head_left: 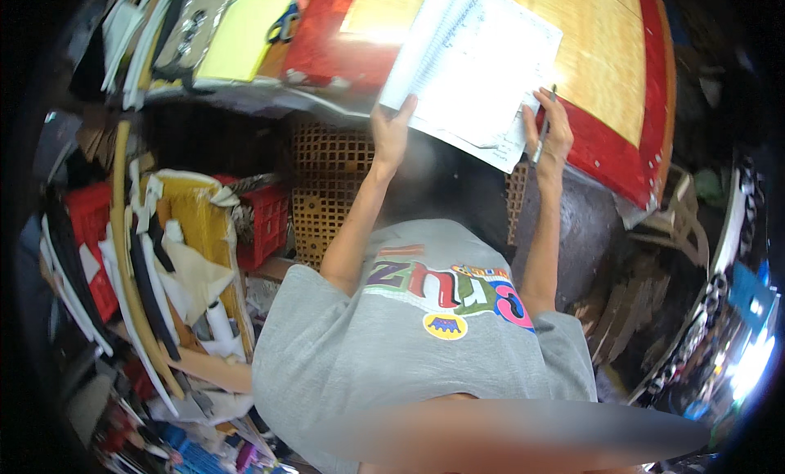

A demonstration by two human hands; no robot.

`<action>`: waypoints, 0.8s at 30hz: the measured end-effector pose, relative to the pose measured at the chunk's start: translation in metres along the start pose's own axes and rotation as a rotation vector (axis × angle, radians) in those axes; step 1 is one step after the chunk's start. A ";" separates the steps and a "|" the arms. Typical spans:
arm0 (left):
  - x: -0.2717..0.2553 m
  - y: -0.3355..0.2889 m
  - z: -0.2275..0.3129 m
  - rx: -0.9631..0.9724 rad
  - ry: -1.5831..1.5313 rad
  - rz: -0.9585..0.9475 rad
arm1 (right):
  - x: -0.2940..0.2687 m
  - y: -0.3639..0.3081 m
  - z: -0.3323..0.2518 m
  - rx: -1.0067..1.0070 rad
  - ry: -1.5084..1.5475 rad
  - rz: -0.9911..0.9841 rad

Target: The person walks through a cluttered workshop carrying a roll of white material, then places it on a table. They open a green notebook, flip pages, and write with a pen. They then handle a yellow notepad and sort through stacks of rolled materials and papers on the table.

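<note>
A notebook with white pages and handwriting lies open, slightly tilted, over the near edge of the table. My left hand is closed on its lower left edge, thumb on top of the page. At the right edge of the page my right hand holds a slim pen between its fingers. This hand's fingertips are beside the paper; whether they touch it, I cannot tell. Glare washes out much of the writing.
The table has a wood-pattern top with a red border. At its left lie a yellow sheet, blue-handled scissors and stacked flat pieces. Below left stand red crates, a yellow container with scraps, and a brown lattice panel.
</note>
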State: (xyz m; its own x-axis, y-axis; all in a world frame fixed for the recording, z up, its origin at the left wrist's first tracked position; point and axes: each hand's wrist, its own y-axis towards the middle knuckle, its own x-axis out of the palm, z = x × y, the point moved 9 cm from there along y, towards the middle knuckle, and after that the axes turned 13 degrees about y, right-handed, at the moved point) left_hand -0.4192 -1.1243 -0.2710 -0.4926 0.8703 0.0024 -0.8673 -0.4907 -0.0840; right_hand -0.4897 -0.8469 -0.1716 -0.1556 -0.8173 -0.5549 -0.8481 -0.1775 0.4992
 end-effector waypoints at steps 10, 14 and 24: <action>-0.173 0.067 -0.004 -0.093 -0.246 0.258 | 0.090 0.022 -0.030 -0.014 0.157 -0.171; -0.261 0.123 0.012 0.005 -0.215 0.279 | 0.095 0.024 -0.045 -0.185 0.086 -0.086; -0.279 0.187 0.085 0.160 1.493 0.764 | 0.088 0.021 -0.018 0.103 0.225 0.041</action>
State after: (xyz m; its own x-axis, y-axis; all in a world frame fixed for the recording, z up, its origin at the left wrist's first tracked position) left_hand -0.4495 -1.4627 -0.2025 -0.3614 -0.3211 -0.8754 -0.5232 -0.7073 0.4754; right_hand -0.5116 -0.9327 -0.1981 -0.0840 -0.9260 -0.3681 -0.8925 -0.0944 0.4411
